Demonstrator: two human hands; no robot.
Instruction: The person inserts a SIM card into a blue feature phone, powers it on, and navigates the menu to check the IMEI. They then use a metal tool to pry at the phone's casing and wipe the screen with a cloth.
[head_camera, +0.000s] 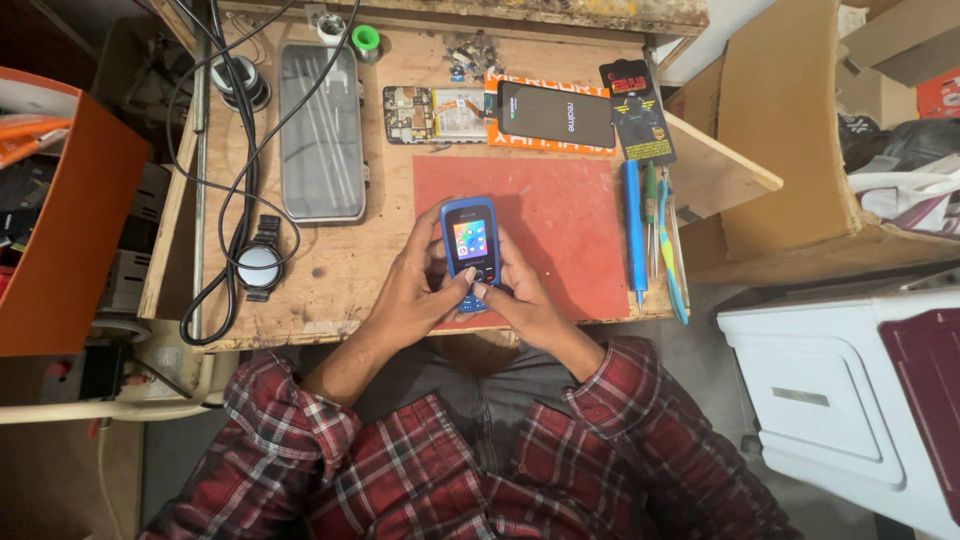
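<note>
worn wooden workbench (330, 270), white cabinet (830, 390)

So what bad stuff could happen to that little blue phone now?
The blue phone is held by the left hand and right hand near the bench's front edge; a slip might drop it into the lap. The screwdrivers lie near the right edge and could roll off if bumped.

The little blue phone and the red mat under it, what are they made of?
The little blue phone, held in both hands (left hand, right hand), looks like hard glossy plastic: smooth coloured shell, lit glassy screen. The red mat looks like soft matte rubber or silicone, flat and dull, though that is uncertain. The bench under it looks like worn, stained bare wood.
</note>
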